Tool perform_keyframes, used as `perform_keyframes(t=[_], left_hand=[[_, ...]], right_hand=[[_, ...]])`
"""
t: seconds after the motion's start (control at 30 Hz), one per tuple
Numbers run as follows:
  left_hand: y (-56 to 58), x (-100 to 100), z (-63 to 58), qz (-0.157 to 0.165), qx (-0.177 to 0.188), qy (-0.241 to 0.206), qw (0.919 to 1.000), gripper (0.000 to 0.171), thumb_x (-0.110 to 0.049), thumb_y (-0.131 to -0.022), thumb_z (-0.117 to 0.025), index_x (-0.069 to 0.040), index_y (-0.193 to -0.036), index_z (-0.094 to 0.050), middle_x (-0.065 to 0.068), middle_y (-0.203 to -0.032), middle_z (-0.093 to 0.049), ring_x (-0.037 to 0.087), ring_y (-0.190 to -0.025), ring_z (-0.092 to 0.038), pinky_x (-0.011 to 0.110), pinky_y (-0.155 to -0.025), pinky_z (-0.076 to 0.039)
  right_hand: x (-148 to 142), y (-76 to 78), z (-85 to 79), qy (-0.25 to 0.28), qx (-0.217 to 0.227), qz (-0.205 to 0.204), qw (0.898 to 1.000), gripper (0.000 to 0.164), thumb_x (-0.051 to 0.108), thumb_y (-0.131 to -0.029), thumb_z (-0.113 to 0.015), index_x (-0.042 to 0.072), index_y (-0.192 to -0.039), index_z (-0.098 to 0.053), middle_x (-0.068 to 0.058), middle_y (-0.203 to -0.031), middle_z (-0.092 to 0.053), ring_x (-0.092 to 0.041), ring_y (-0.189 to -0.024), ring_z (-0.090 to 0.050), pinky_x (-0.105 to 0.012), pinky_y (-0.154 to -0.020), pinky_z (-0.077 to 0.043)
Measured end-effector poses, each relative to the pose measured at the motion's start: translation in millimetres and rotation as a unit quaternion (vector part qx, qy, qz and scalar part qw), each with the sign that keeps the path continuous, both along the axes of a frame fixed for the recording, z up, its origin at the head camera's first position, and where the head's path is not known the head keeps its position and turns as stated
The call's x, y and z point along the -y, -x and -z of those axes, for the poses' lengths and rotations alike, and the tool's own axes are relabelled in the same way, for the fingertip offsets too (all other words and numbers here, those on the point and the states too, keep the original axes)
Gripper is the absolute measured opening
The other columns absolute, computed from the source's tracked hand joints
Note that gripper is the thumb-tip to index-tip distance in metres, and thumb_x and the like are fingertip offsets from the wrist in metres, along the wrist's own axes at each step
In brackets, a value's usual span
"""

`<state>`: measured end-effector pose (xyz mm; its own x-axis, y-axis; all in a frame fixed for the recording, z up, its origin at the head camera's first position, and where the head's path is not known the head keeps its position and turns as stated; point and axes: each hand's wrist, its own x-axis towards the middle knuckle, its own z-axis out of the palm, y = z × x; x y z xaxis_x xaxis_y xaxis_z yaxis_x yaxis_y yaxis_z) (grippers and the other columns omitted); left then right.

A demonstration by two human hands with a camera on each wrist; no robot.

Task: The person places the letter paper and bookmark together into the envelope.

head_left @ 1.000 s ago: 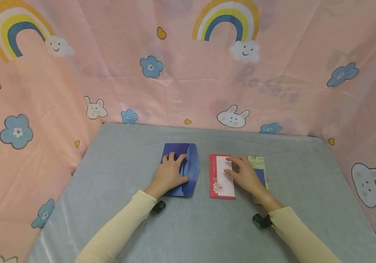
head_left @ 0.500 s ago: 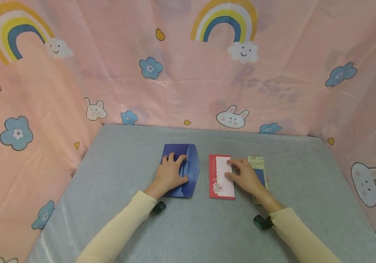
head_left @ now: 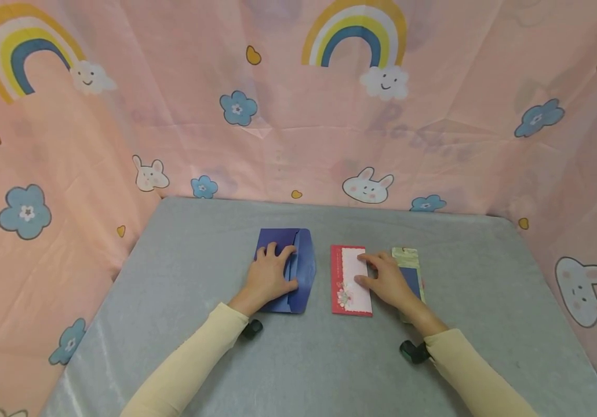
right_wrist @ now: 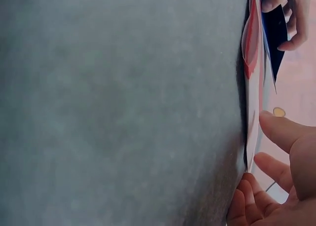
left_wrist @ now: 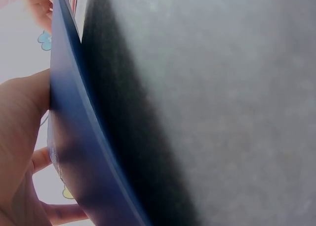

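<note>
A dark blue envelope (head_left: 305,272) lies on the table with its flap spread out to the right. My left hand (head_left: 267,277) rests on its body with fingers spread. In the left wrist view, thumb and fingers touch the top of the envelope (left_wrist: 79,117), whose near edge stands off the cloth. Right of it lies a red card or envelope (head_left: 349,292) with a white, flower-printed panel. My right hand (head_left: 389,281) reaches over its right side, index finger and thumb at the white panel; in the right wrist view the other fingers (right_wrist: 247,199) curl at its edge.
A pale green and blue card-like piece (head_left: 406,258) lies beside the red one, partly covered by the right hand and wrist. Grey cloth covers the table (head_left: 330,370). A pink printed curtain (head_left: 277,139) closes off the back and sides.
The right hand's thumb and index finger have shifted slightly toward the near side over the red card. The left hand and the blue envelope stay put.
</note>
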<state>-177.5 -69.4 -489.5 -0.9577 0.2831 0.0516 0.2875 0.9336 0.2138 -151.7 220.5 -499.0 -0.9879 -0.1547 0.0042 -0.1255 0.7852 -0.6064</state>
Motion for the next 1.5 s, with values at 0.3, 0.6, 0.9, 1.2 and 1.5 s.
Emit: perform_keyframes(t=[0.3,0.6,0.9,1.2,1.5], left_hand=[[-0.7,0,0.9,0.000,-0.003,-0.002,1.0000,0.072,-0.049,-0.068,-0.068,-0.036,-0.135,-0.042,0.018,-0.137,-0.045,0.042,-0.119,-0.048,0.050,-0.073,-0.052],[-0.6,0,1.0,0.000,-0.006,-0.003,1.0000,0.072,-0.049,-0.068,-0.068,-0.035,-0.134,-0.043,0.018,-0.137,-0.046,0.042,-0.118,-0.049,0.049,-0.072,-0.053],[0.1,0,2.0,0.003,-0.003,-0.004,1.0000,0.073,-0.049,-0.068,-0.068,-0.035,-0.135,-0.042,0.018,-0.136,-0.046,0.042,-0.118,-0.048,0.049,-0.073,-0.053],[0.2,0,1.3,0.002,-0.003,0.002,1.0000,0.074,-0.049,-0.068,-0.069,-0.035,-0.135,-0.042,0.018,-0.136,-0.046,0.042,-0.119,-0.048,0.050,-0.073,-0.052],[-0.9,0,-0.6,0.002,-0.006,0.003,1.0000,0.073,-0.048,-0.067,-0.069,-0.035,-0.135,-0.043,0.018,-0.135,-0.046,0.041,-0.117,-0.049,0.049,-0.071,-0.053]], right_hand=[[3,1.5,1.5,-0.019,-0.003,0.009,1.000,0.053,0.024,-0.080,-0.072,0.009,-0.128,-0.056,-0.015,-0.110,-0.051,-0.025,-0.094,-0.045,-0.032,-0.077,-0.037],[10,2.3,-4.2,-0.040,0.024,0.026,0.999,0.054,0.022,-0.081,-0.072,0.009,-0.130,-0.054,-0.015,-0.108,-0.052,-0.022,-0.090,-0.046,-0.030,-0.072,-0.035],[11,3.0,-3.6,-0.038,0.039,0.026,0.998,0.053,0.020,-0.081,-0.071,0.010,-0.129,-0.054,-0.011,-0.097,-0.052,-0.020,-0.084,-0.046,-0.028,-0.067,-0.035],[9,4.3,-1.7,-0.021,0.030,0.015,0.999,0.050,0.019,-0.080,-0.072,0.008,-0.127,-0.055,-0.007,-0.085,-0.046,-0.019,-0.076,-0.042,-0.028,-0.062,-0.031],[9,3.8,-2.6,-0.004,0.041,0.017,0.999,0.051,0.019,-0.081,-0.072,0.009,-0.128,-0.054,-0.006,-0.080,-0.047,-0.016,-0.068,-0.042,-0.025,-0.057,-0.032]])
